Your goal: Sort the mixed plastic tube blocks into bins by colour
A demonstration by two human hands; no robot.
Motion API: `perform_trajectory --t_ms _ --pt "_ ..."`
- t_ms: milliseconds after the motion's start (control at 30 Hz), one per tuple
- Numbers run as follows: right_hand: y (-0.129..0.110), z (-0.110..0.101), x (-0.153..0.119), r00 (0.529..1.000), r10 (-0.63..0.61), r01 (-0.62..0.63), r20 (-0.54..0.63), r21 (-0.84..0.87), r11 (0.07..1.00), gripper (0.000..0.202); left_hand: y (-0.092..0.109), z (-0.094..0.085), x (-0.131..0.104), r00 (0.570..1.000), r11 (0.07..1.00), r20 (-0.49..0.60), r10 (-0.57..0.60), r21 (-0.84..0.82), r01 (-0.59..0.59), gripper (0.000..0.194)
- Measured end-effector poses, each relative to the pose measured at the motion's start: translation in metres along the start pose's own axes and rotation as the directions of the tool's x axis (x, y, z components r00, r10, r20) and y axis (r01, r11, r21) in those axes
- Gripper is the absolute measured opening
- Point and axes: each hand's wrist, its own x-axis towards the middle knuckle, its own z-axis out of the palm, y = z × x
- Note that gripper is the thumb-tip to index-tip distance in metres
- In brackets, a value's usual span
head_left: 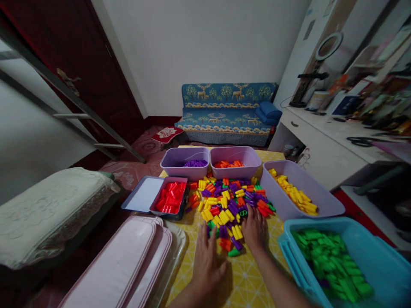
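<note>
Block pile point(224, 217) at frame centre, seemingly being picked through. Left hand point(205, 256) set at its lower left, fingers apart; right hand point(254, 229) at lower right, hold not tellable. Pinch likely called for.

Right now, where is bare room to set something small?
The yellow patterned tablecloth is bare between the left hand and right forearm, and narrowly between that forearm and the turquoise plastic tub. Ahead, multicoloured plastic pieces crowd it.
</note>
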Motion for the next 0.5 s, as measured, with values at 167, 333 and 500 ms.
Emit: perform_trajectory --t_ms 167,333,500 --pt "0.002 0.004 -0.001 0.999 -0.023 0.023 -0.03 0.009 1.0 0.049 0.025 0.021 0.017 0.995 0.987 0.065 -0.069 0.151 0.059 0.098" --pt "0.005 0.008 -0.001 0.998 -0.035 0.036 -0.049 0.02 0.999 0.055 0.014 0.03 0.071 0.99 0.974 -0.043 -0.133 0.177 0.139 0.077" --pt "0.003 0.008 -0.001 0.997 -0.018 0.02 -0.076 0.028 0.999 0.056 -0.003 0.02 0.129 0.996 0.999 -0.081 -0.02 -0.029 0.017 0.069"
